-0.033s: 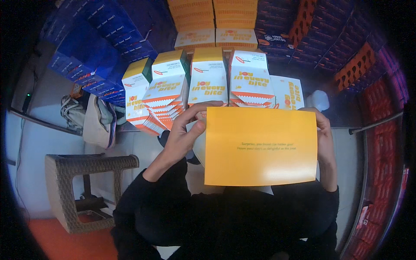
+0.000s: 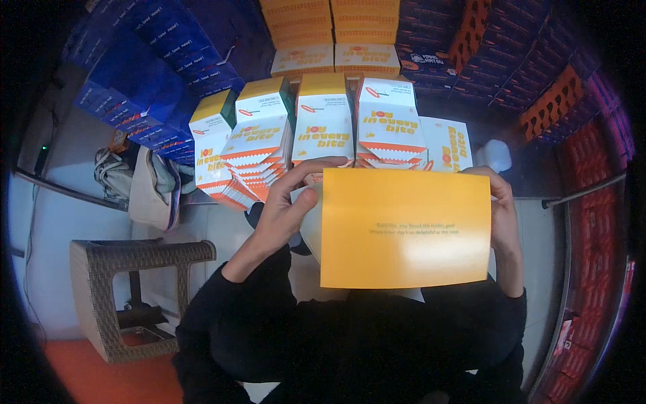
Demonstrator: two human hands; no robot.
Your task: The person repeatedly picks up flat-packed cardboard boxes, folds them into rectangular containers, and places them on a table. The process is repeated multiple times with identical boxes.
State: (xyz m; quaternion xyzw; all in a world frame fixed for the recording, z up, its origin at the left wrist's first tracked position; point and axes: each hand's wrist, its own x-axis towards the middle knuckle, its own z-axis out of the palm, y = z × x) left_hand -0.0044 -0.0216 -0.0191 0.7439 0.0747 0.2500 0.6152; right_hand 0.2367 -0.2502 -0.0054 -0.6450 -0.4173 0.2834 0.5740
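A glossy yellow cardboard sheet (image 2: 406,202) with two faint lines of small print faces up in front of me. At its left edge is my left hand (image 2: 289,205), closed on it, with the thumb at the side and the fingers reaching behind the upper corner. My right hand (image 2: 505,212) grips the opposite edge, its fingers partly hidden behind the sheet. A pale edge shows beneath the sheet on the left, and a white corner peeks out below. Just beyond stand several stacks of folded white cartons (image 2: 323,128) with orange zigzag edges and yellow lettering.
Dark blue boxes (image 2: 134,87) are piled at the left. Orange and white boxes (image 2: 367,57) stand at the back, red packs (image 2: 585,242) at the right. A woven brown chair (image 2: 94,296) stands at lower left, near a hanging beige cloth item (image 2: 149,195).
The yellow sheet has tilted very slightly, and the bright glare on it has shifted. Both hands keep their hold at nearly the same place.
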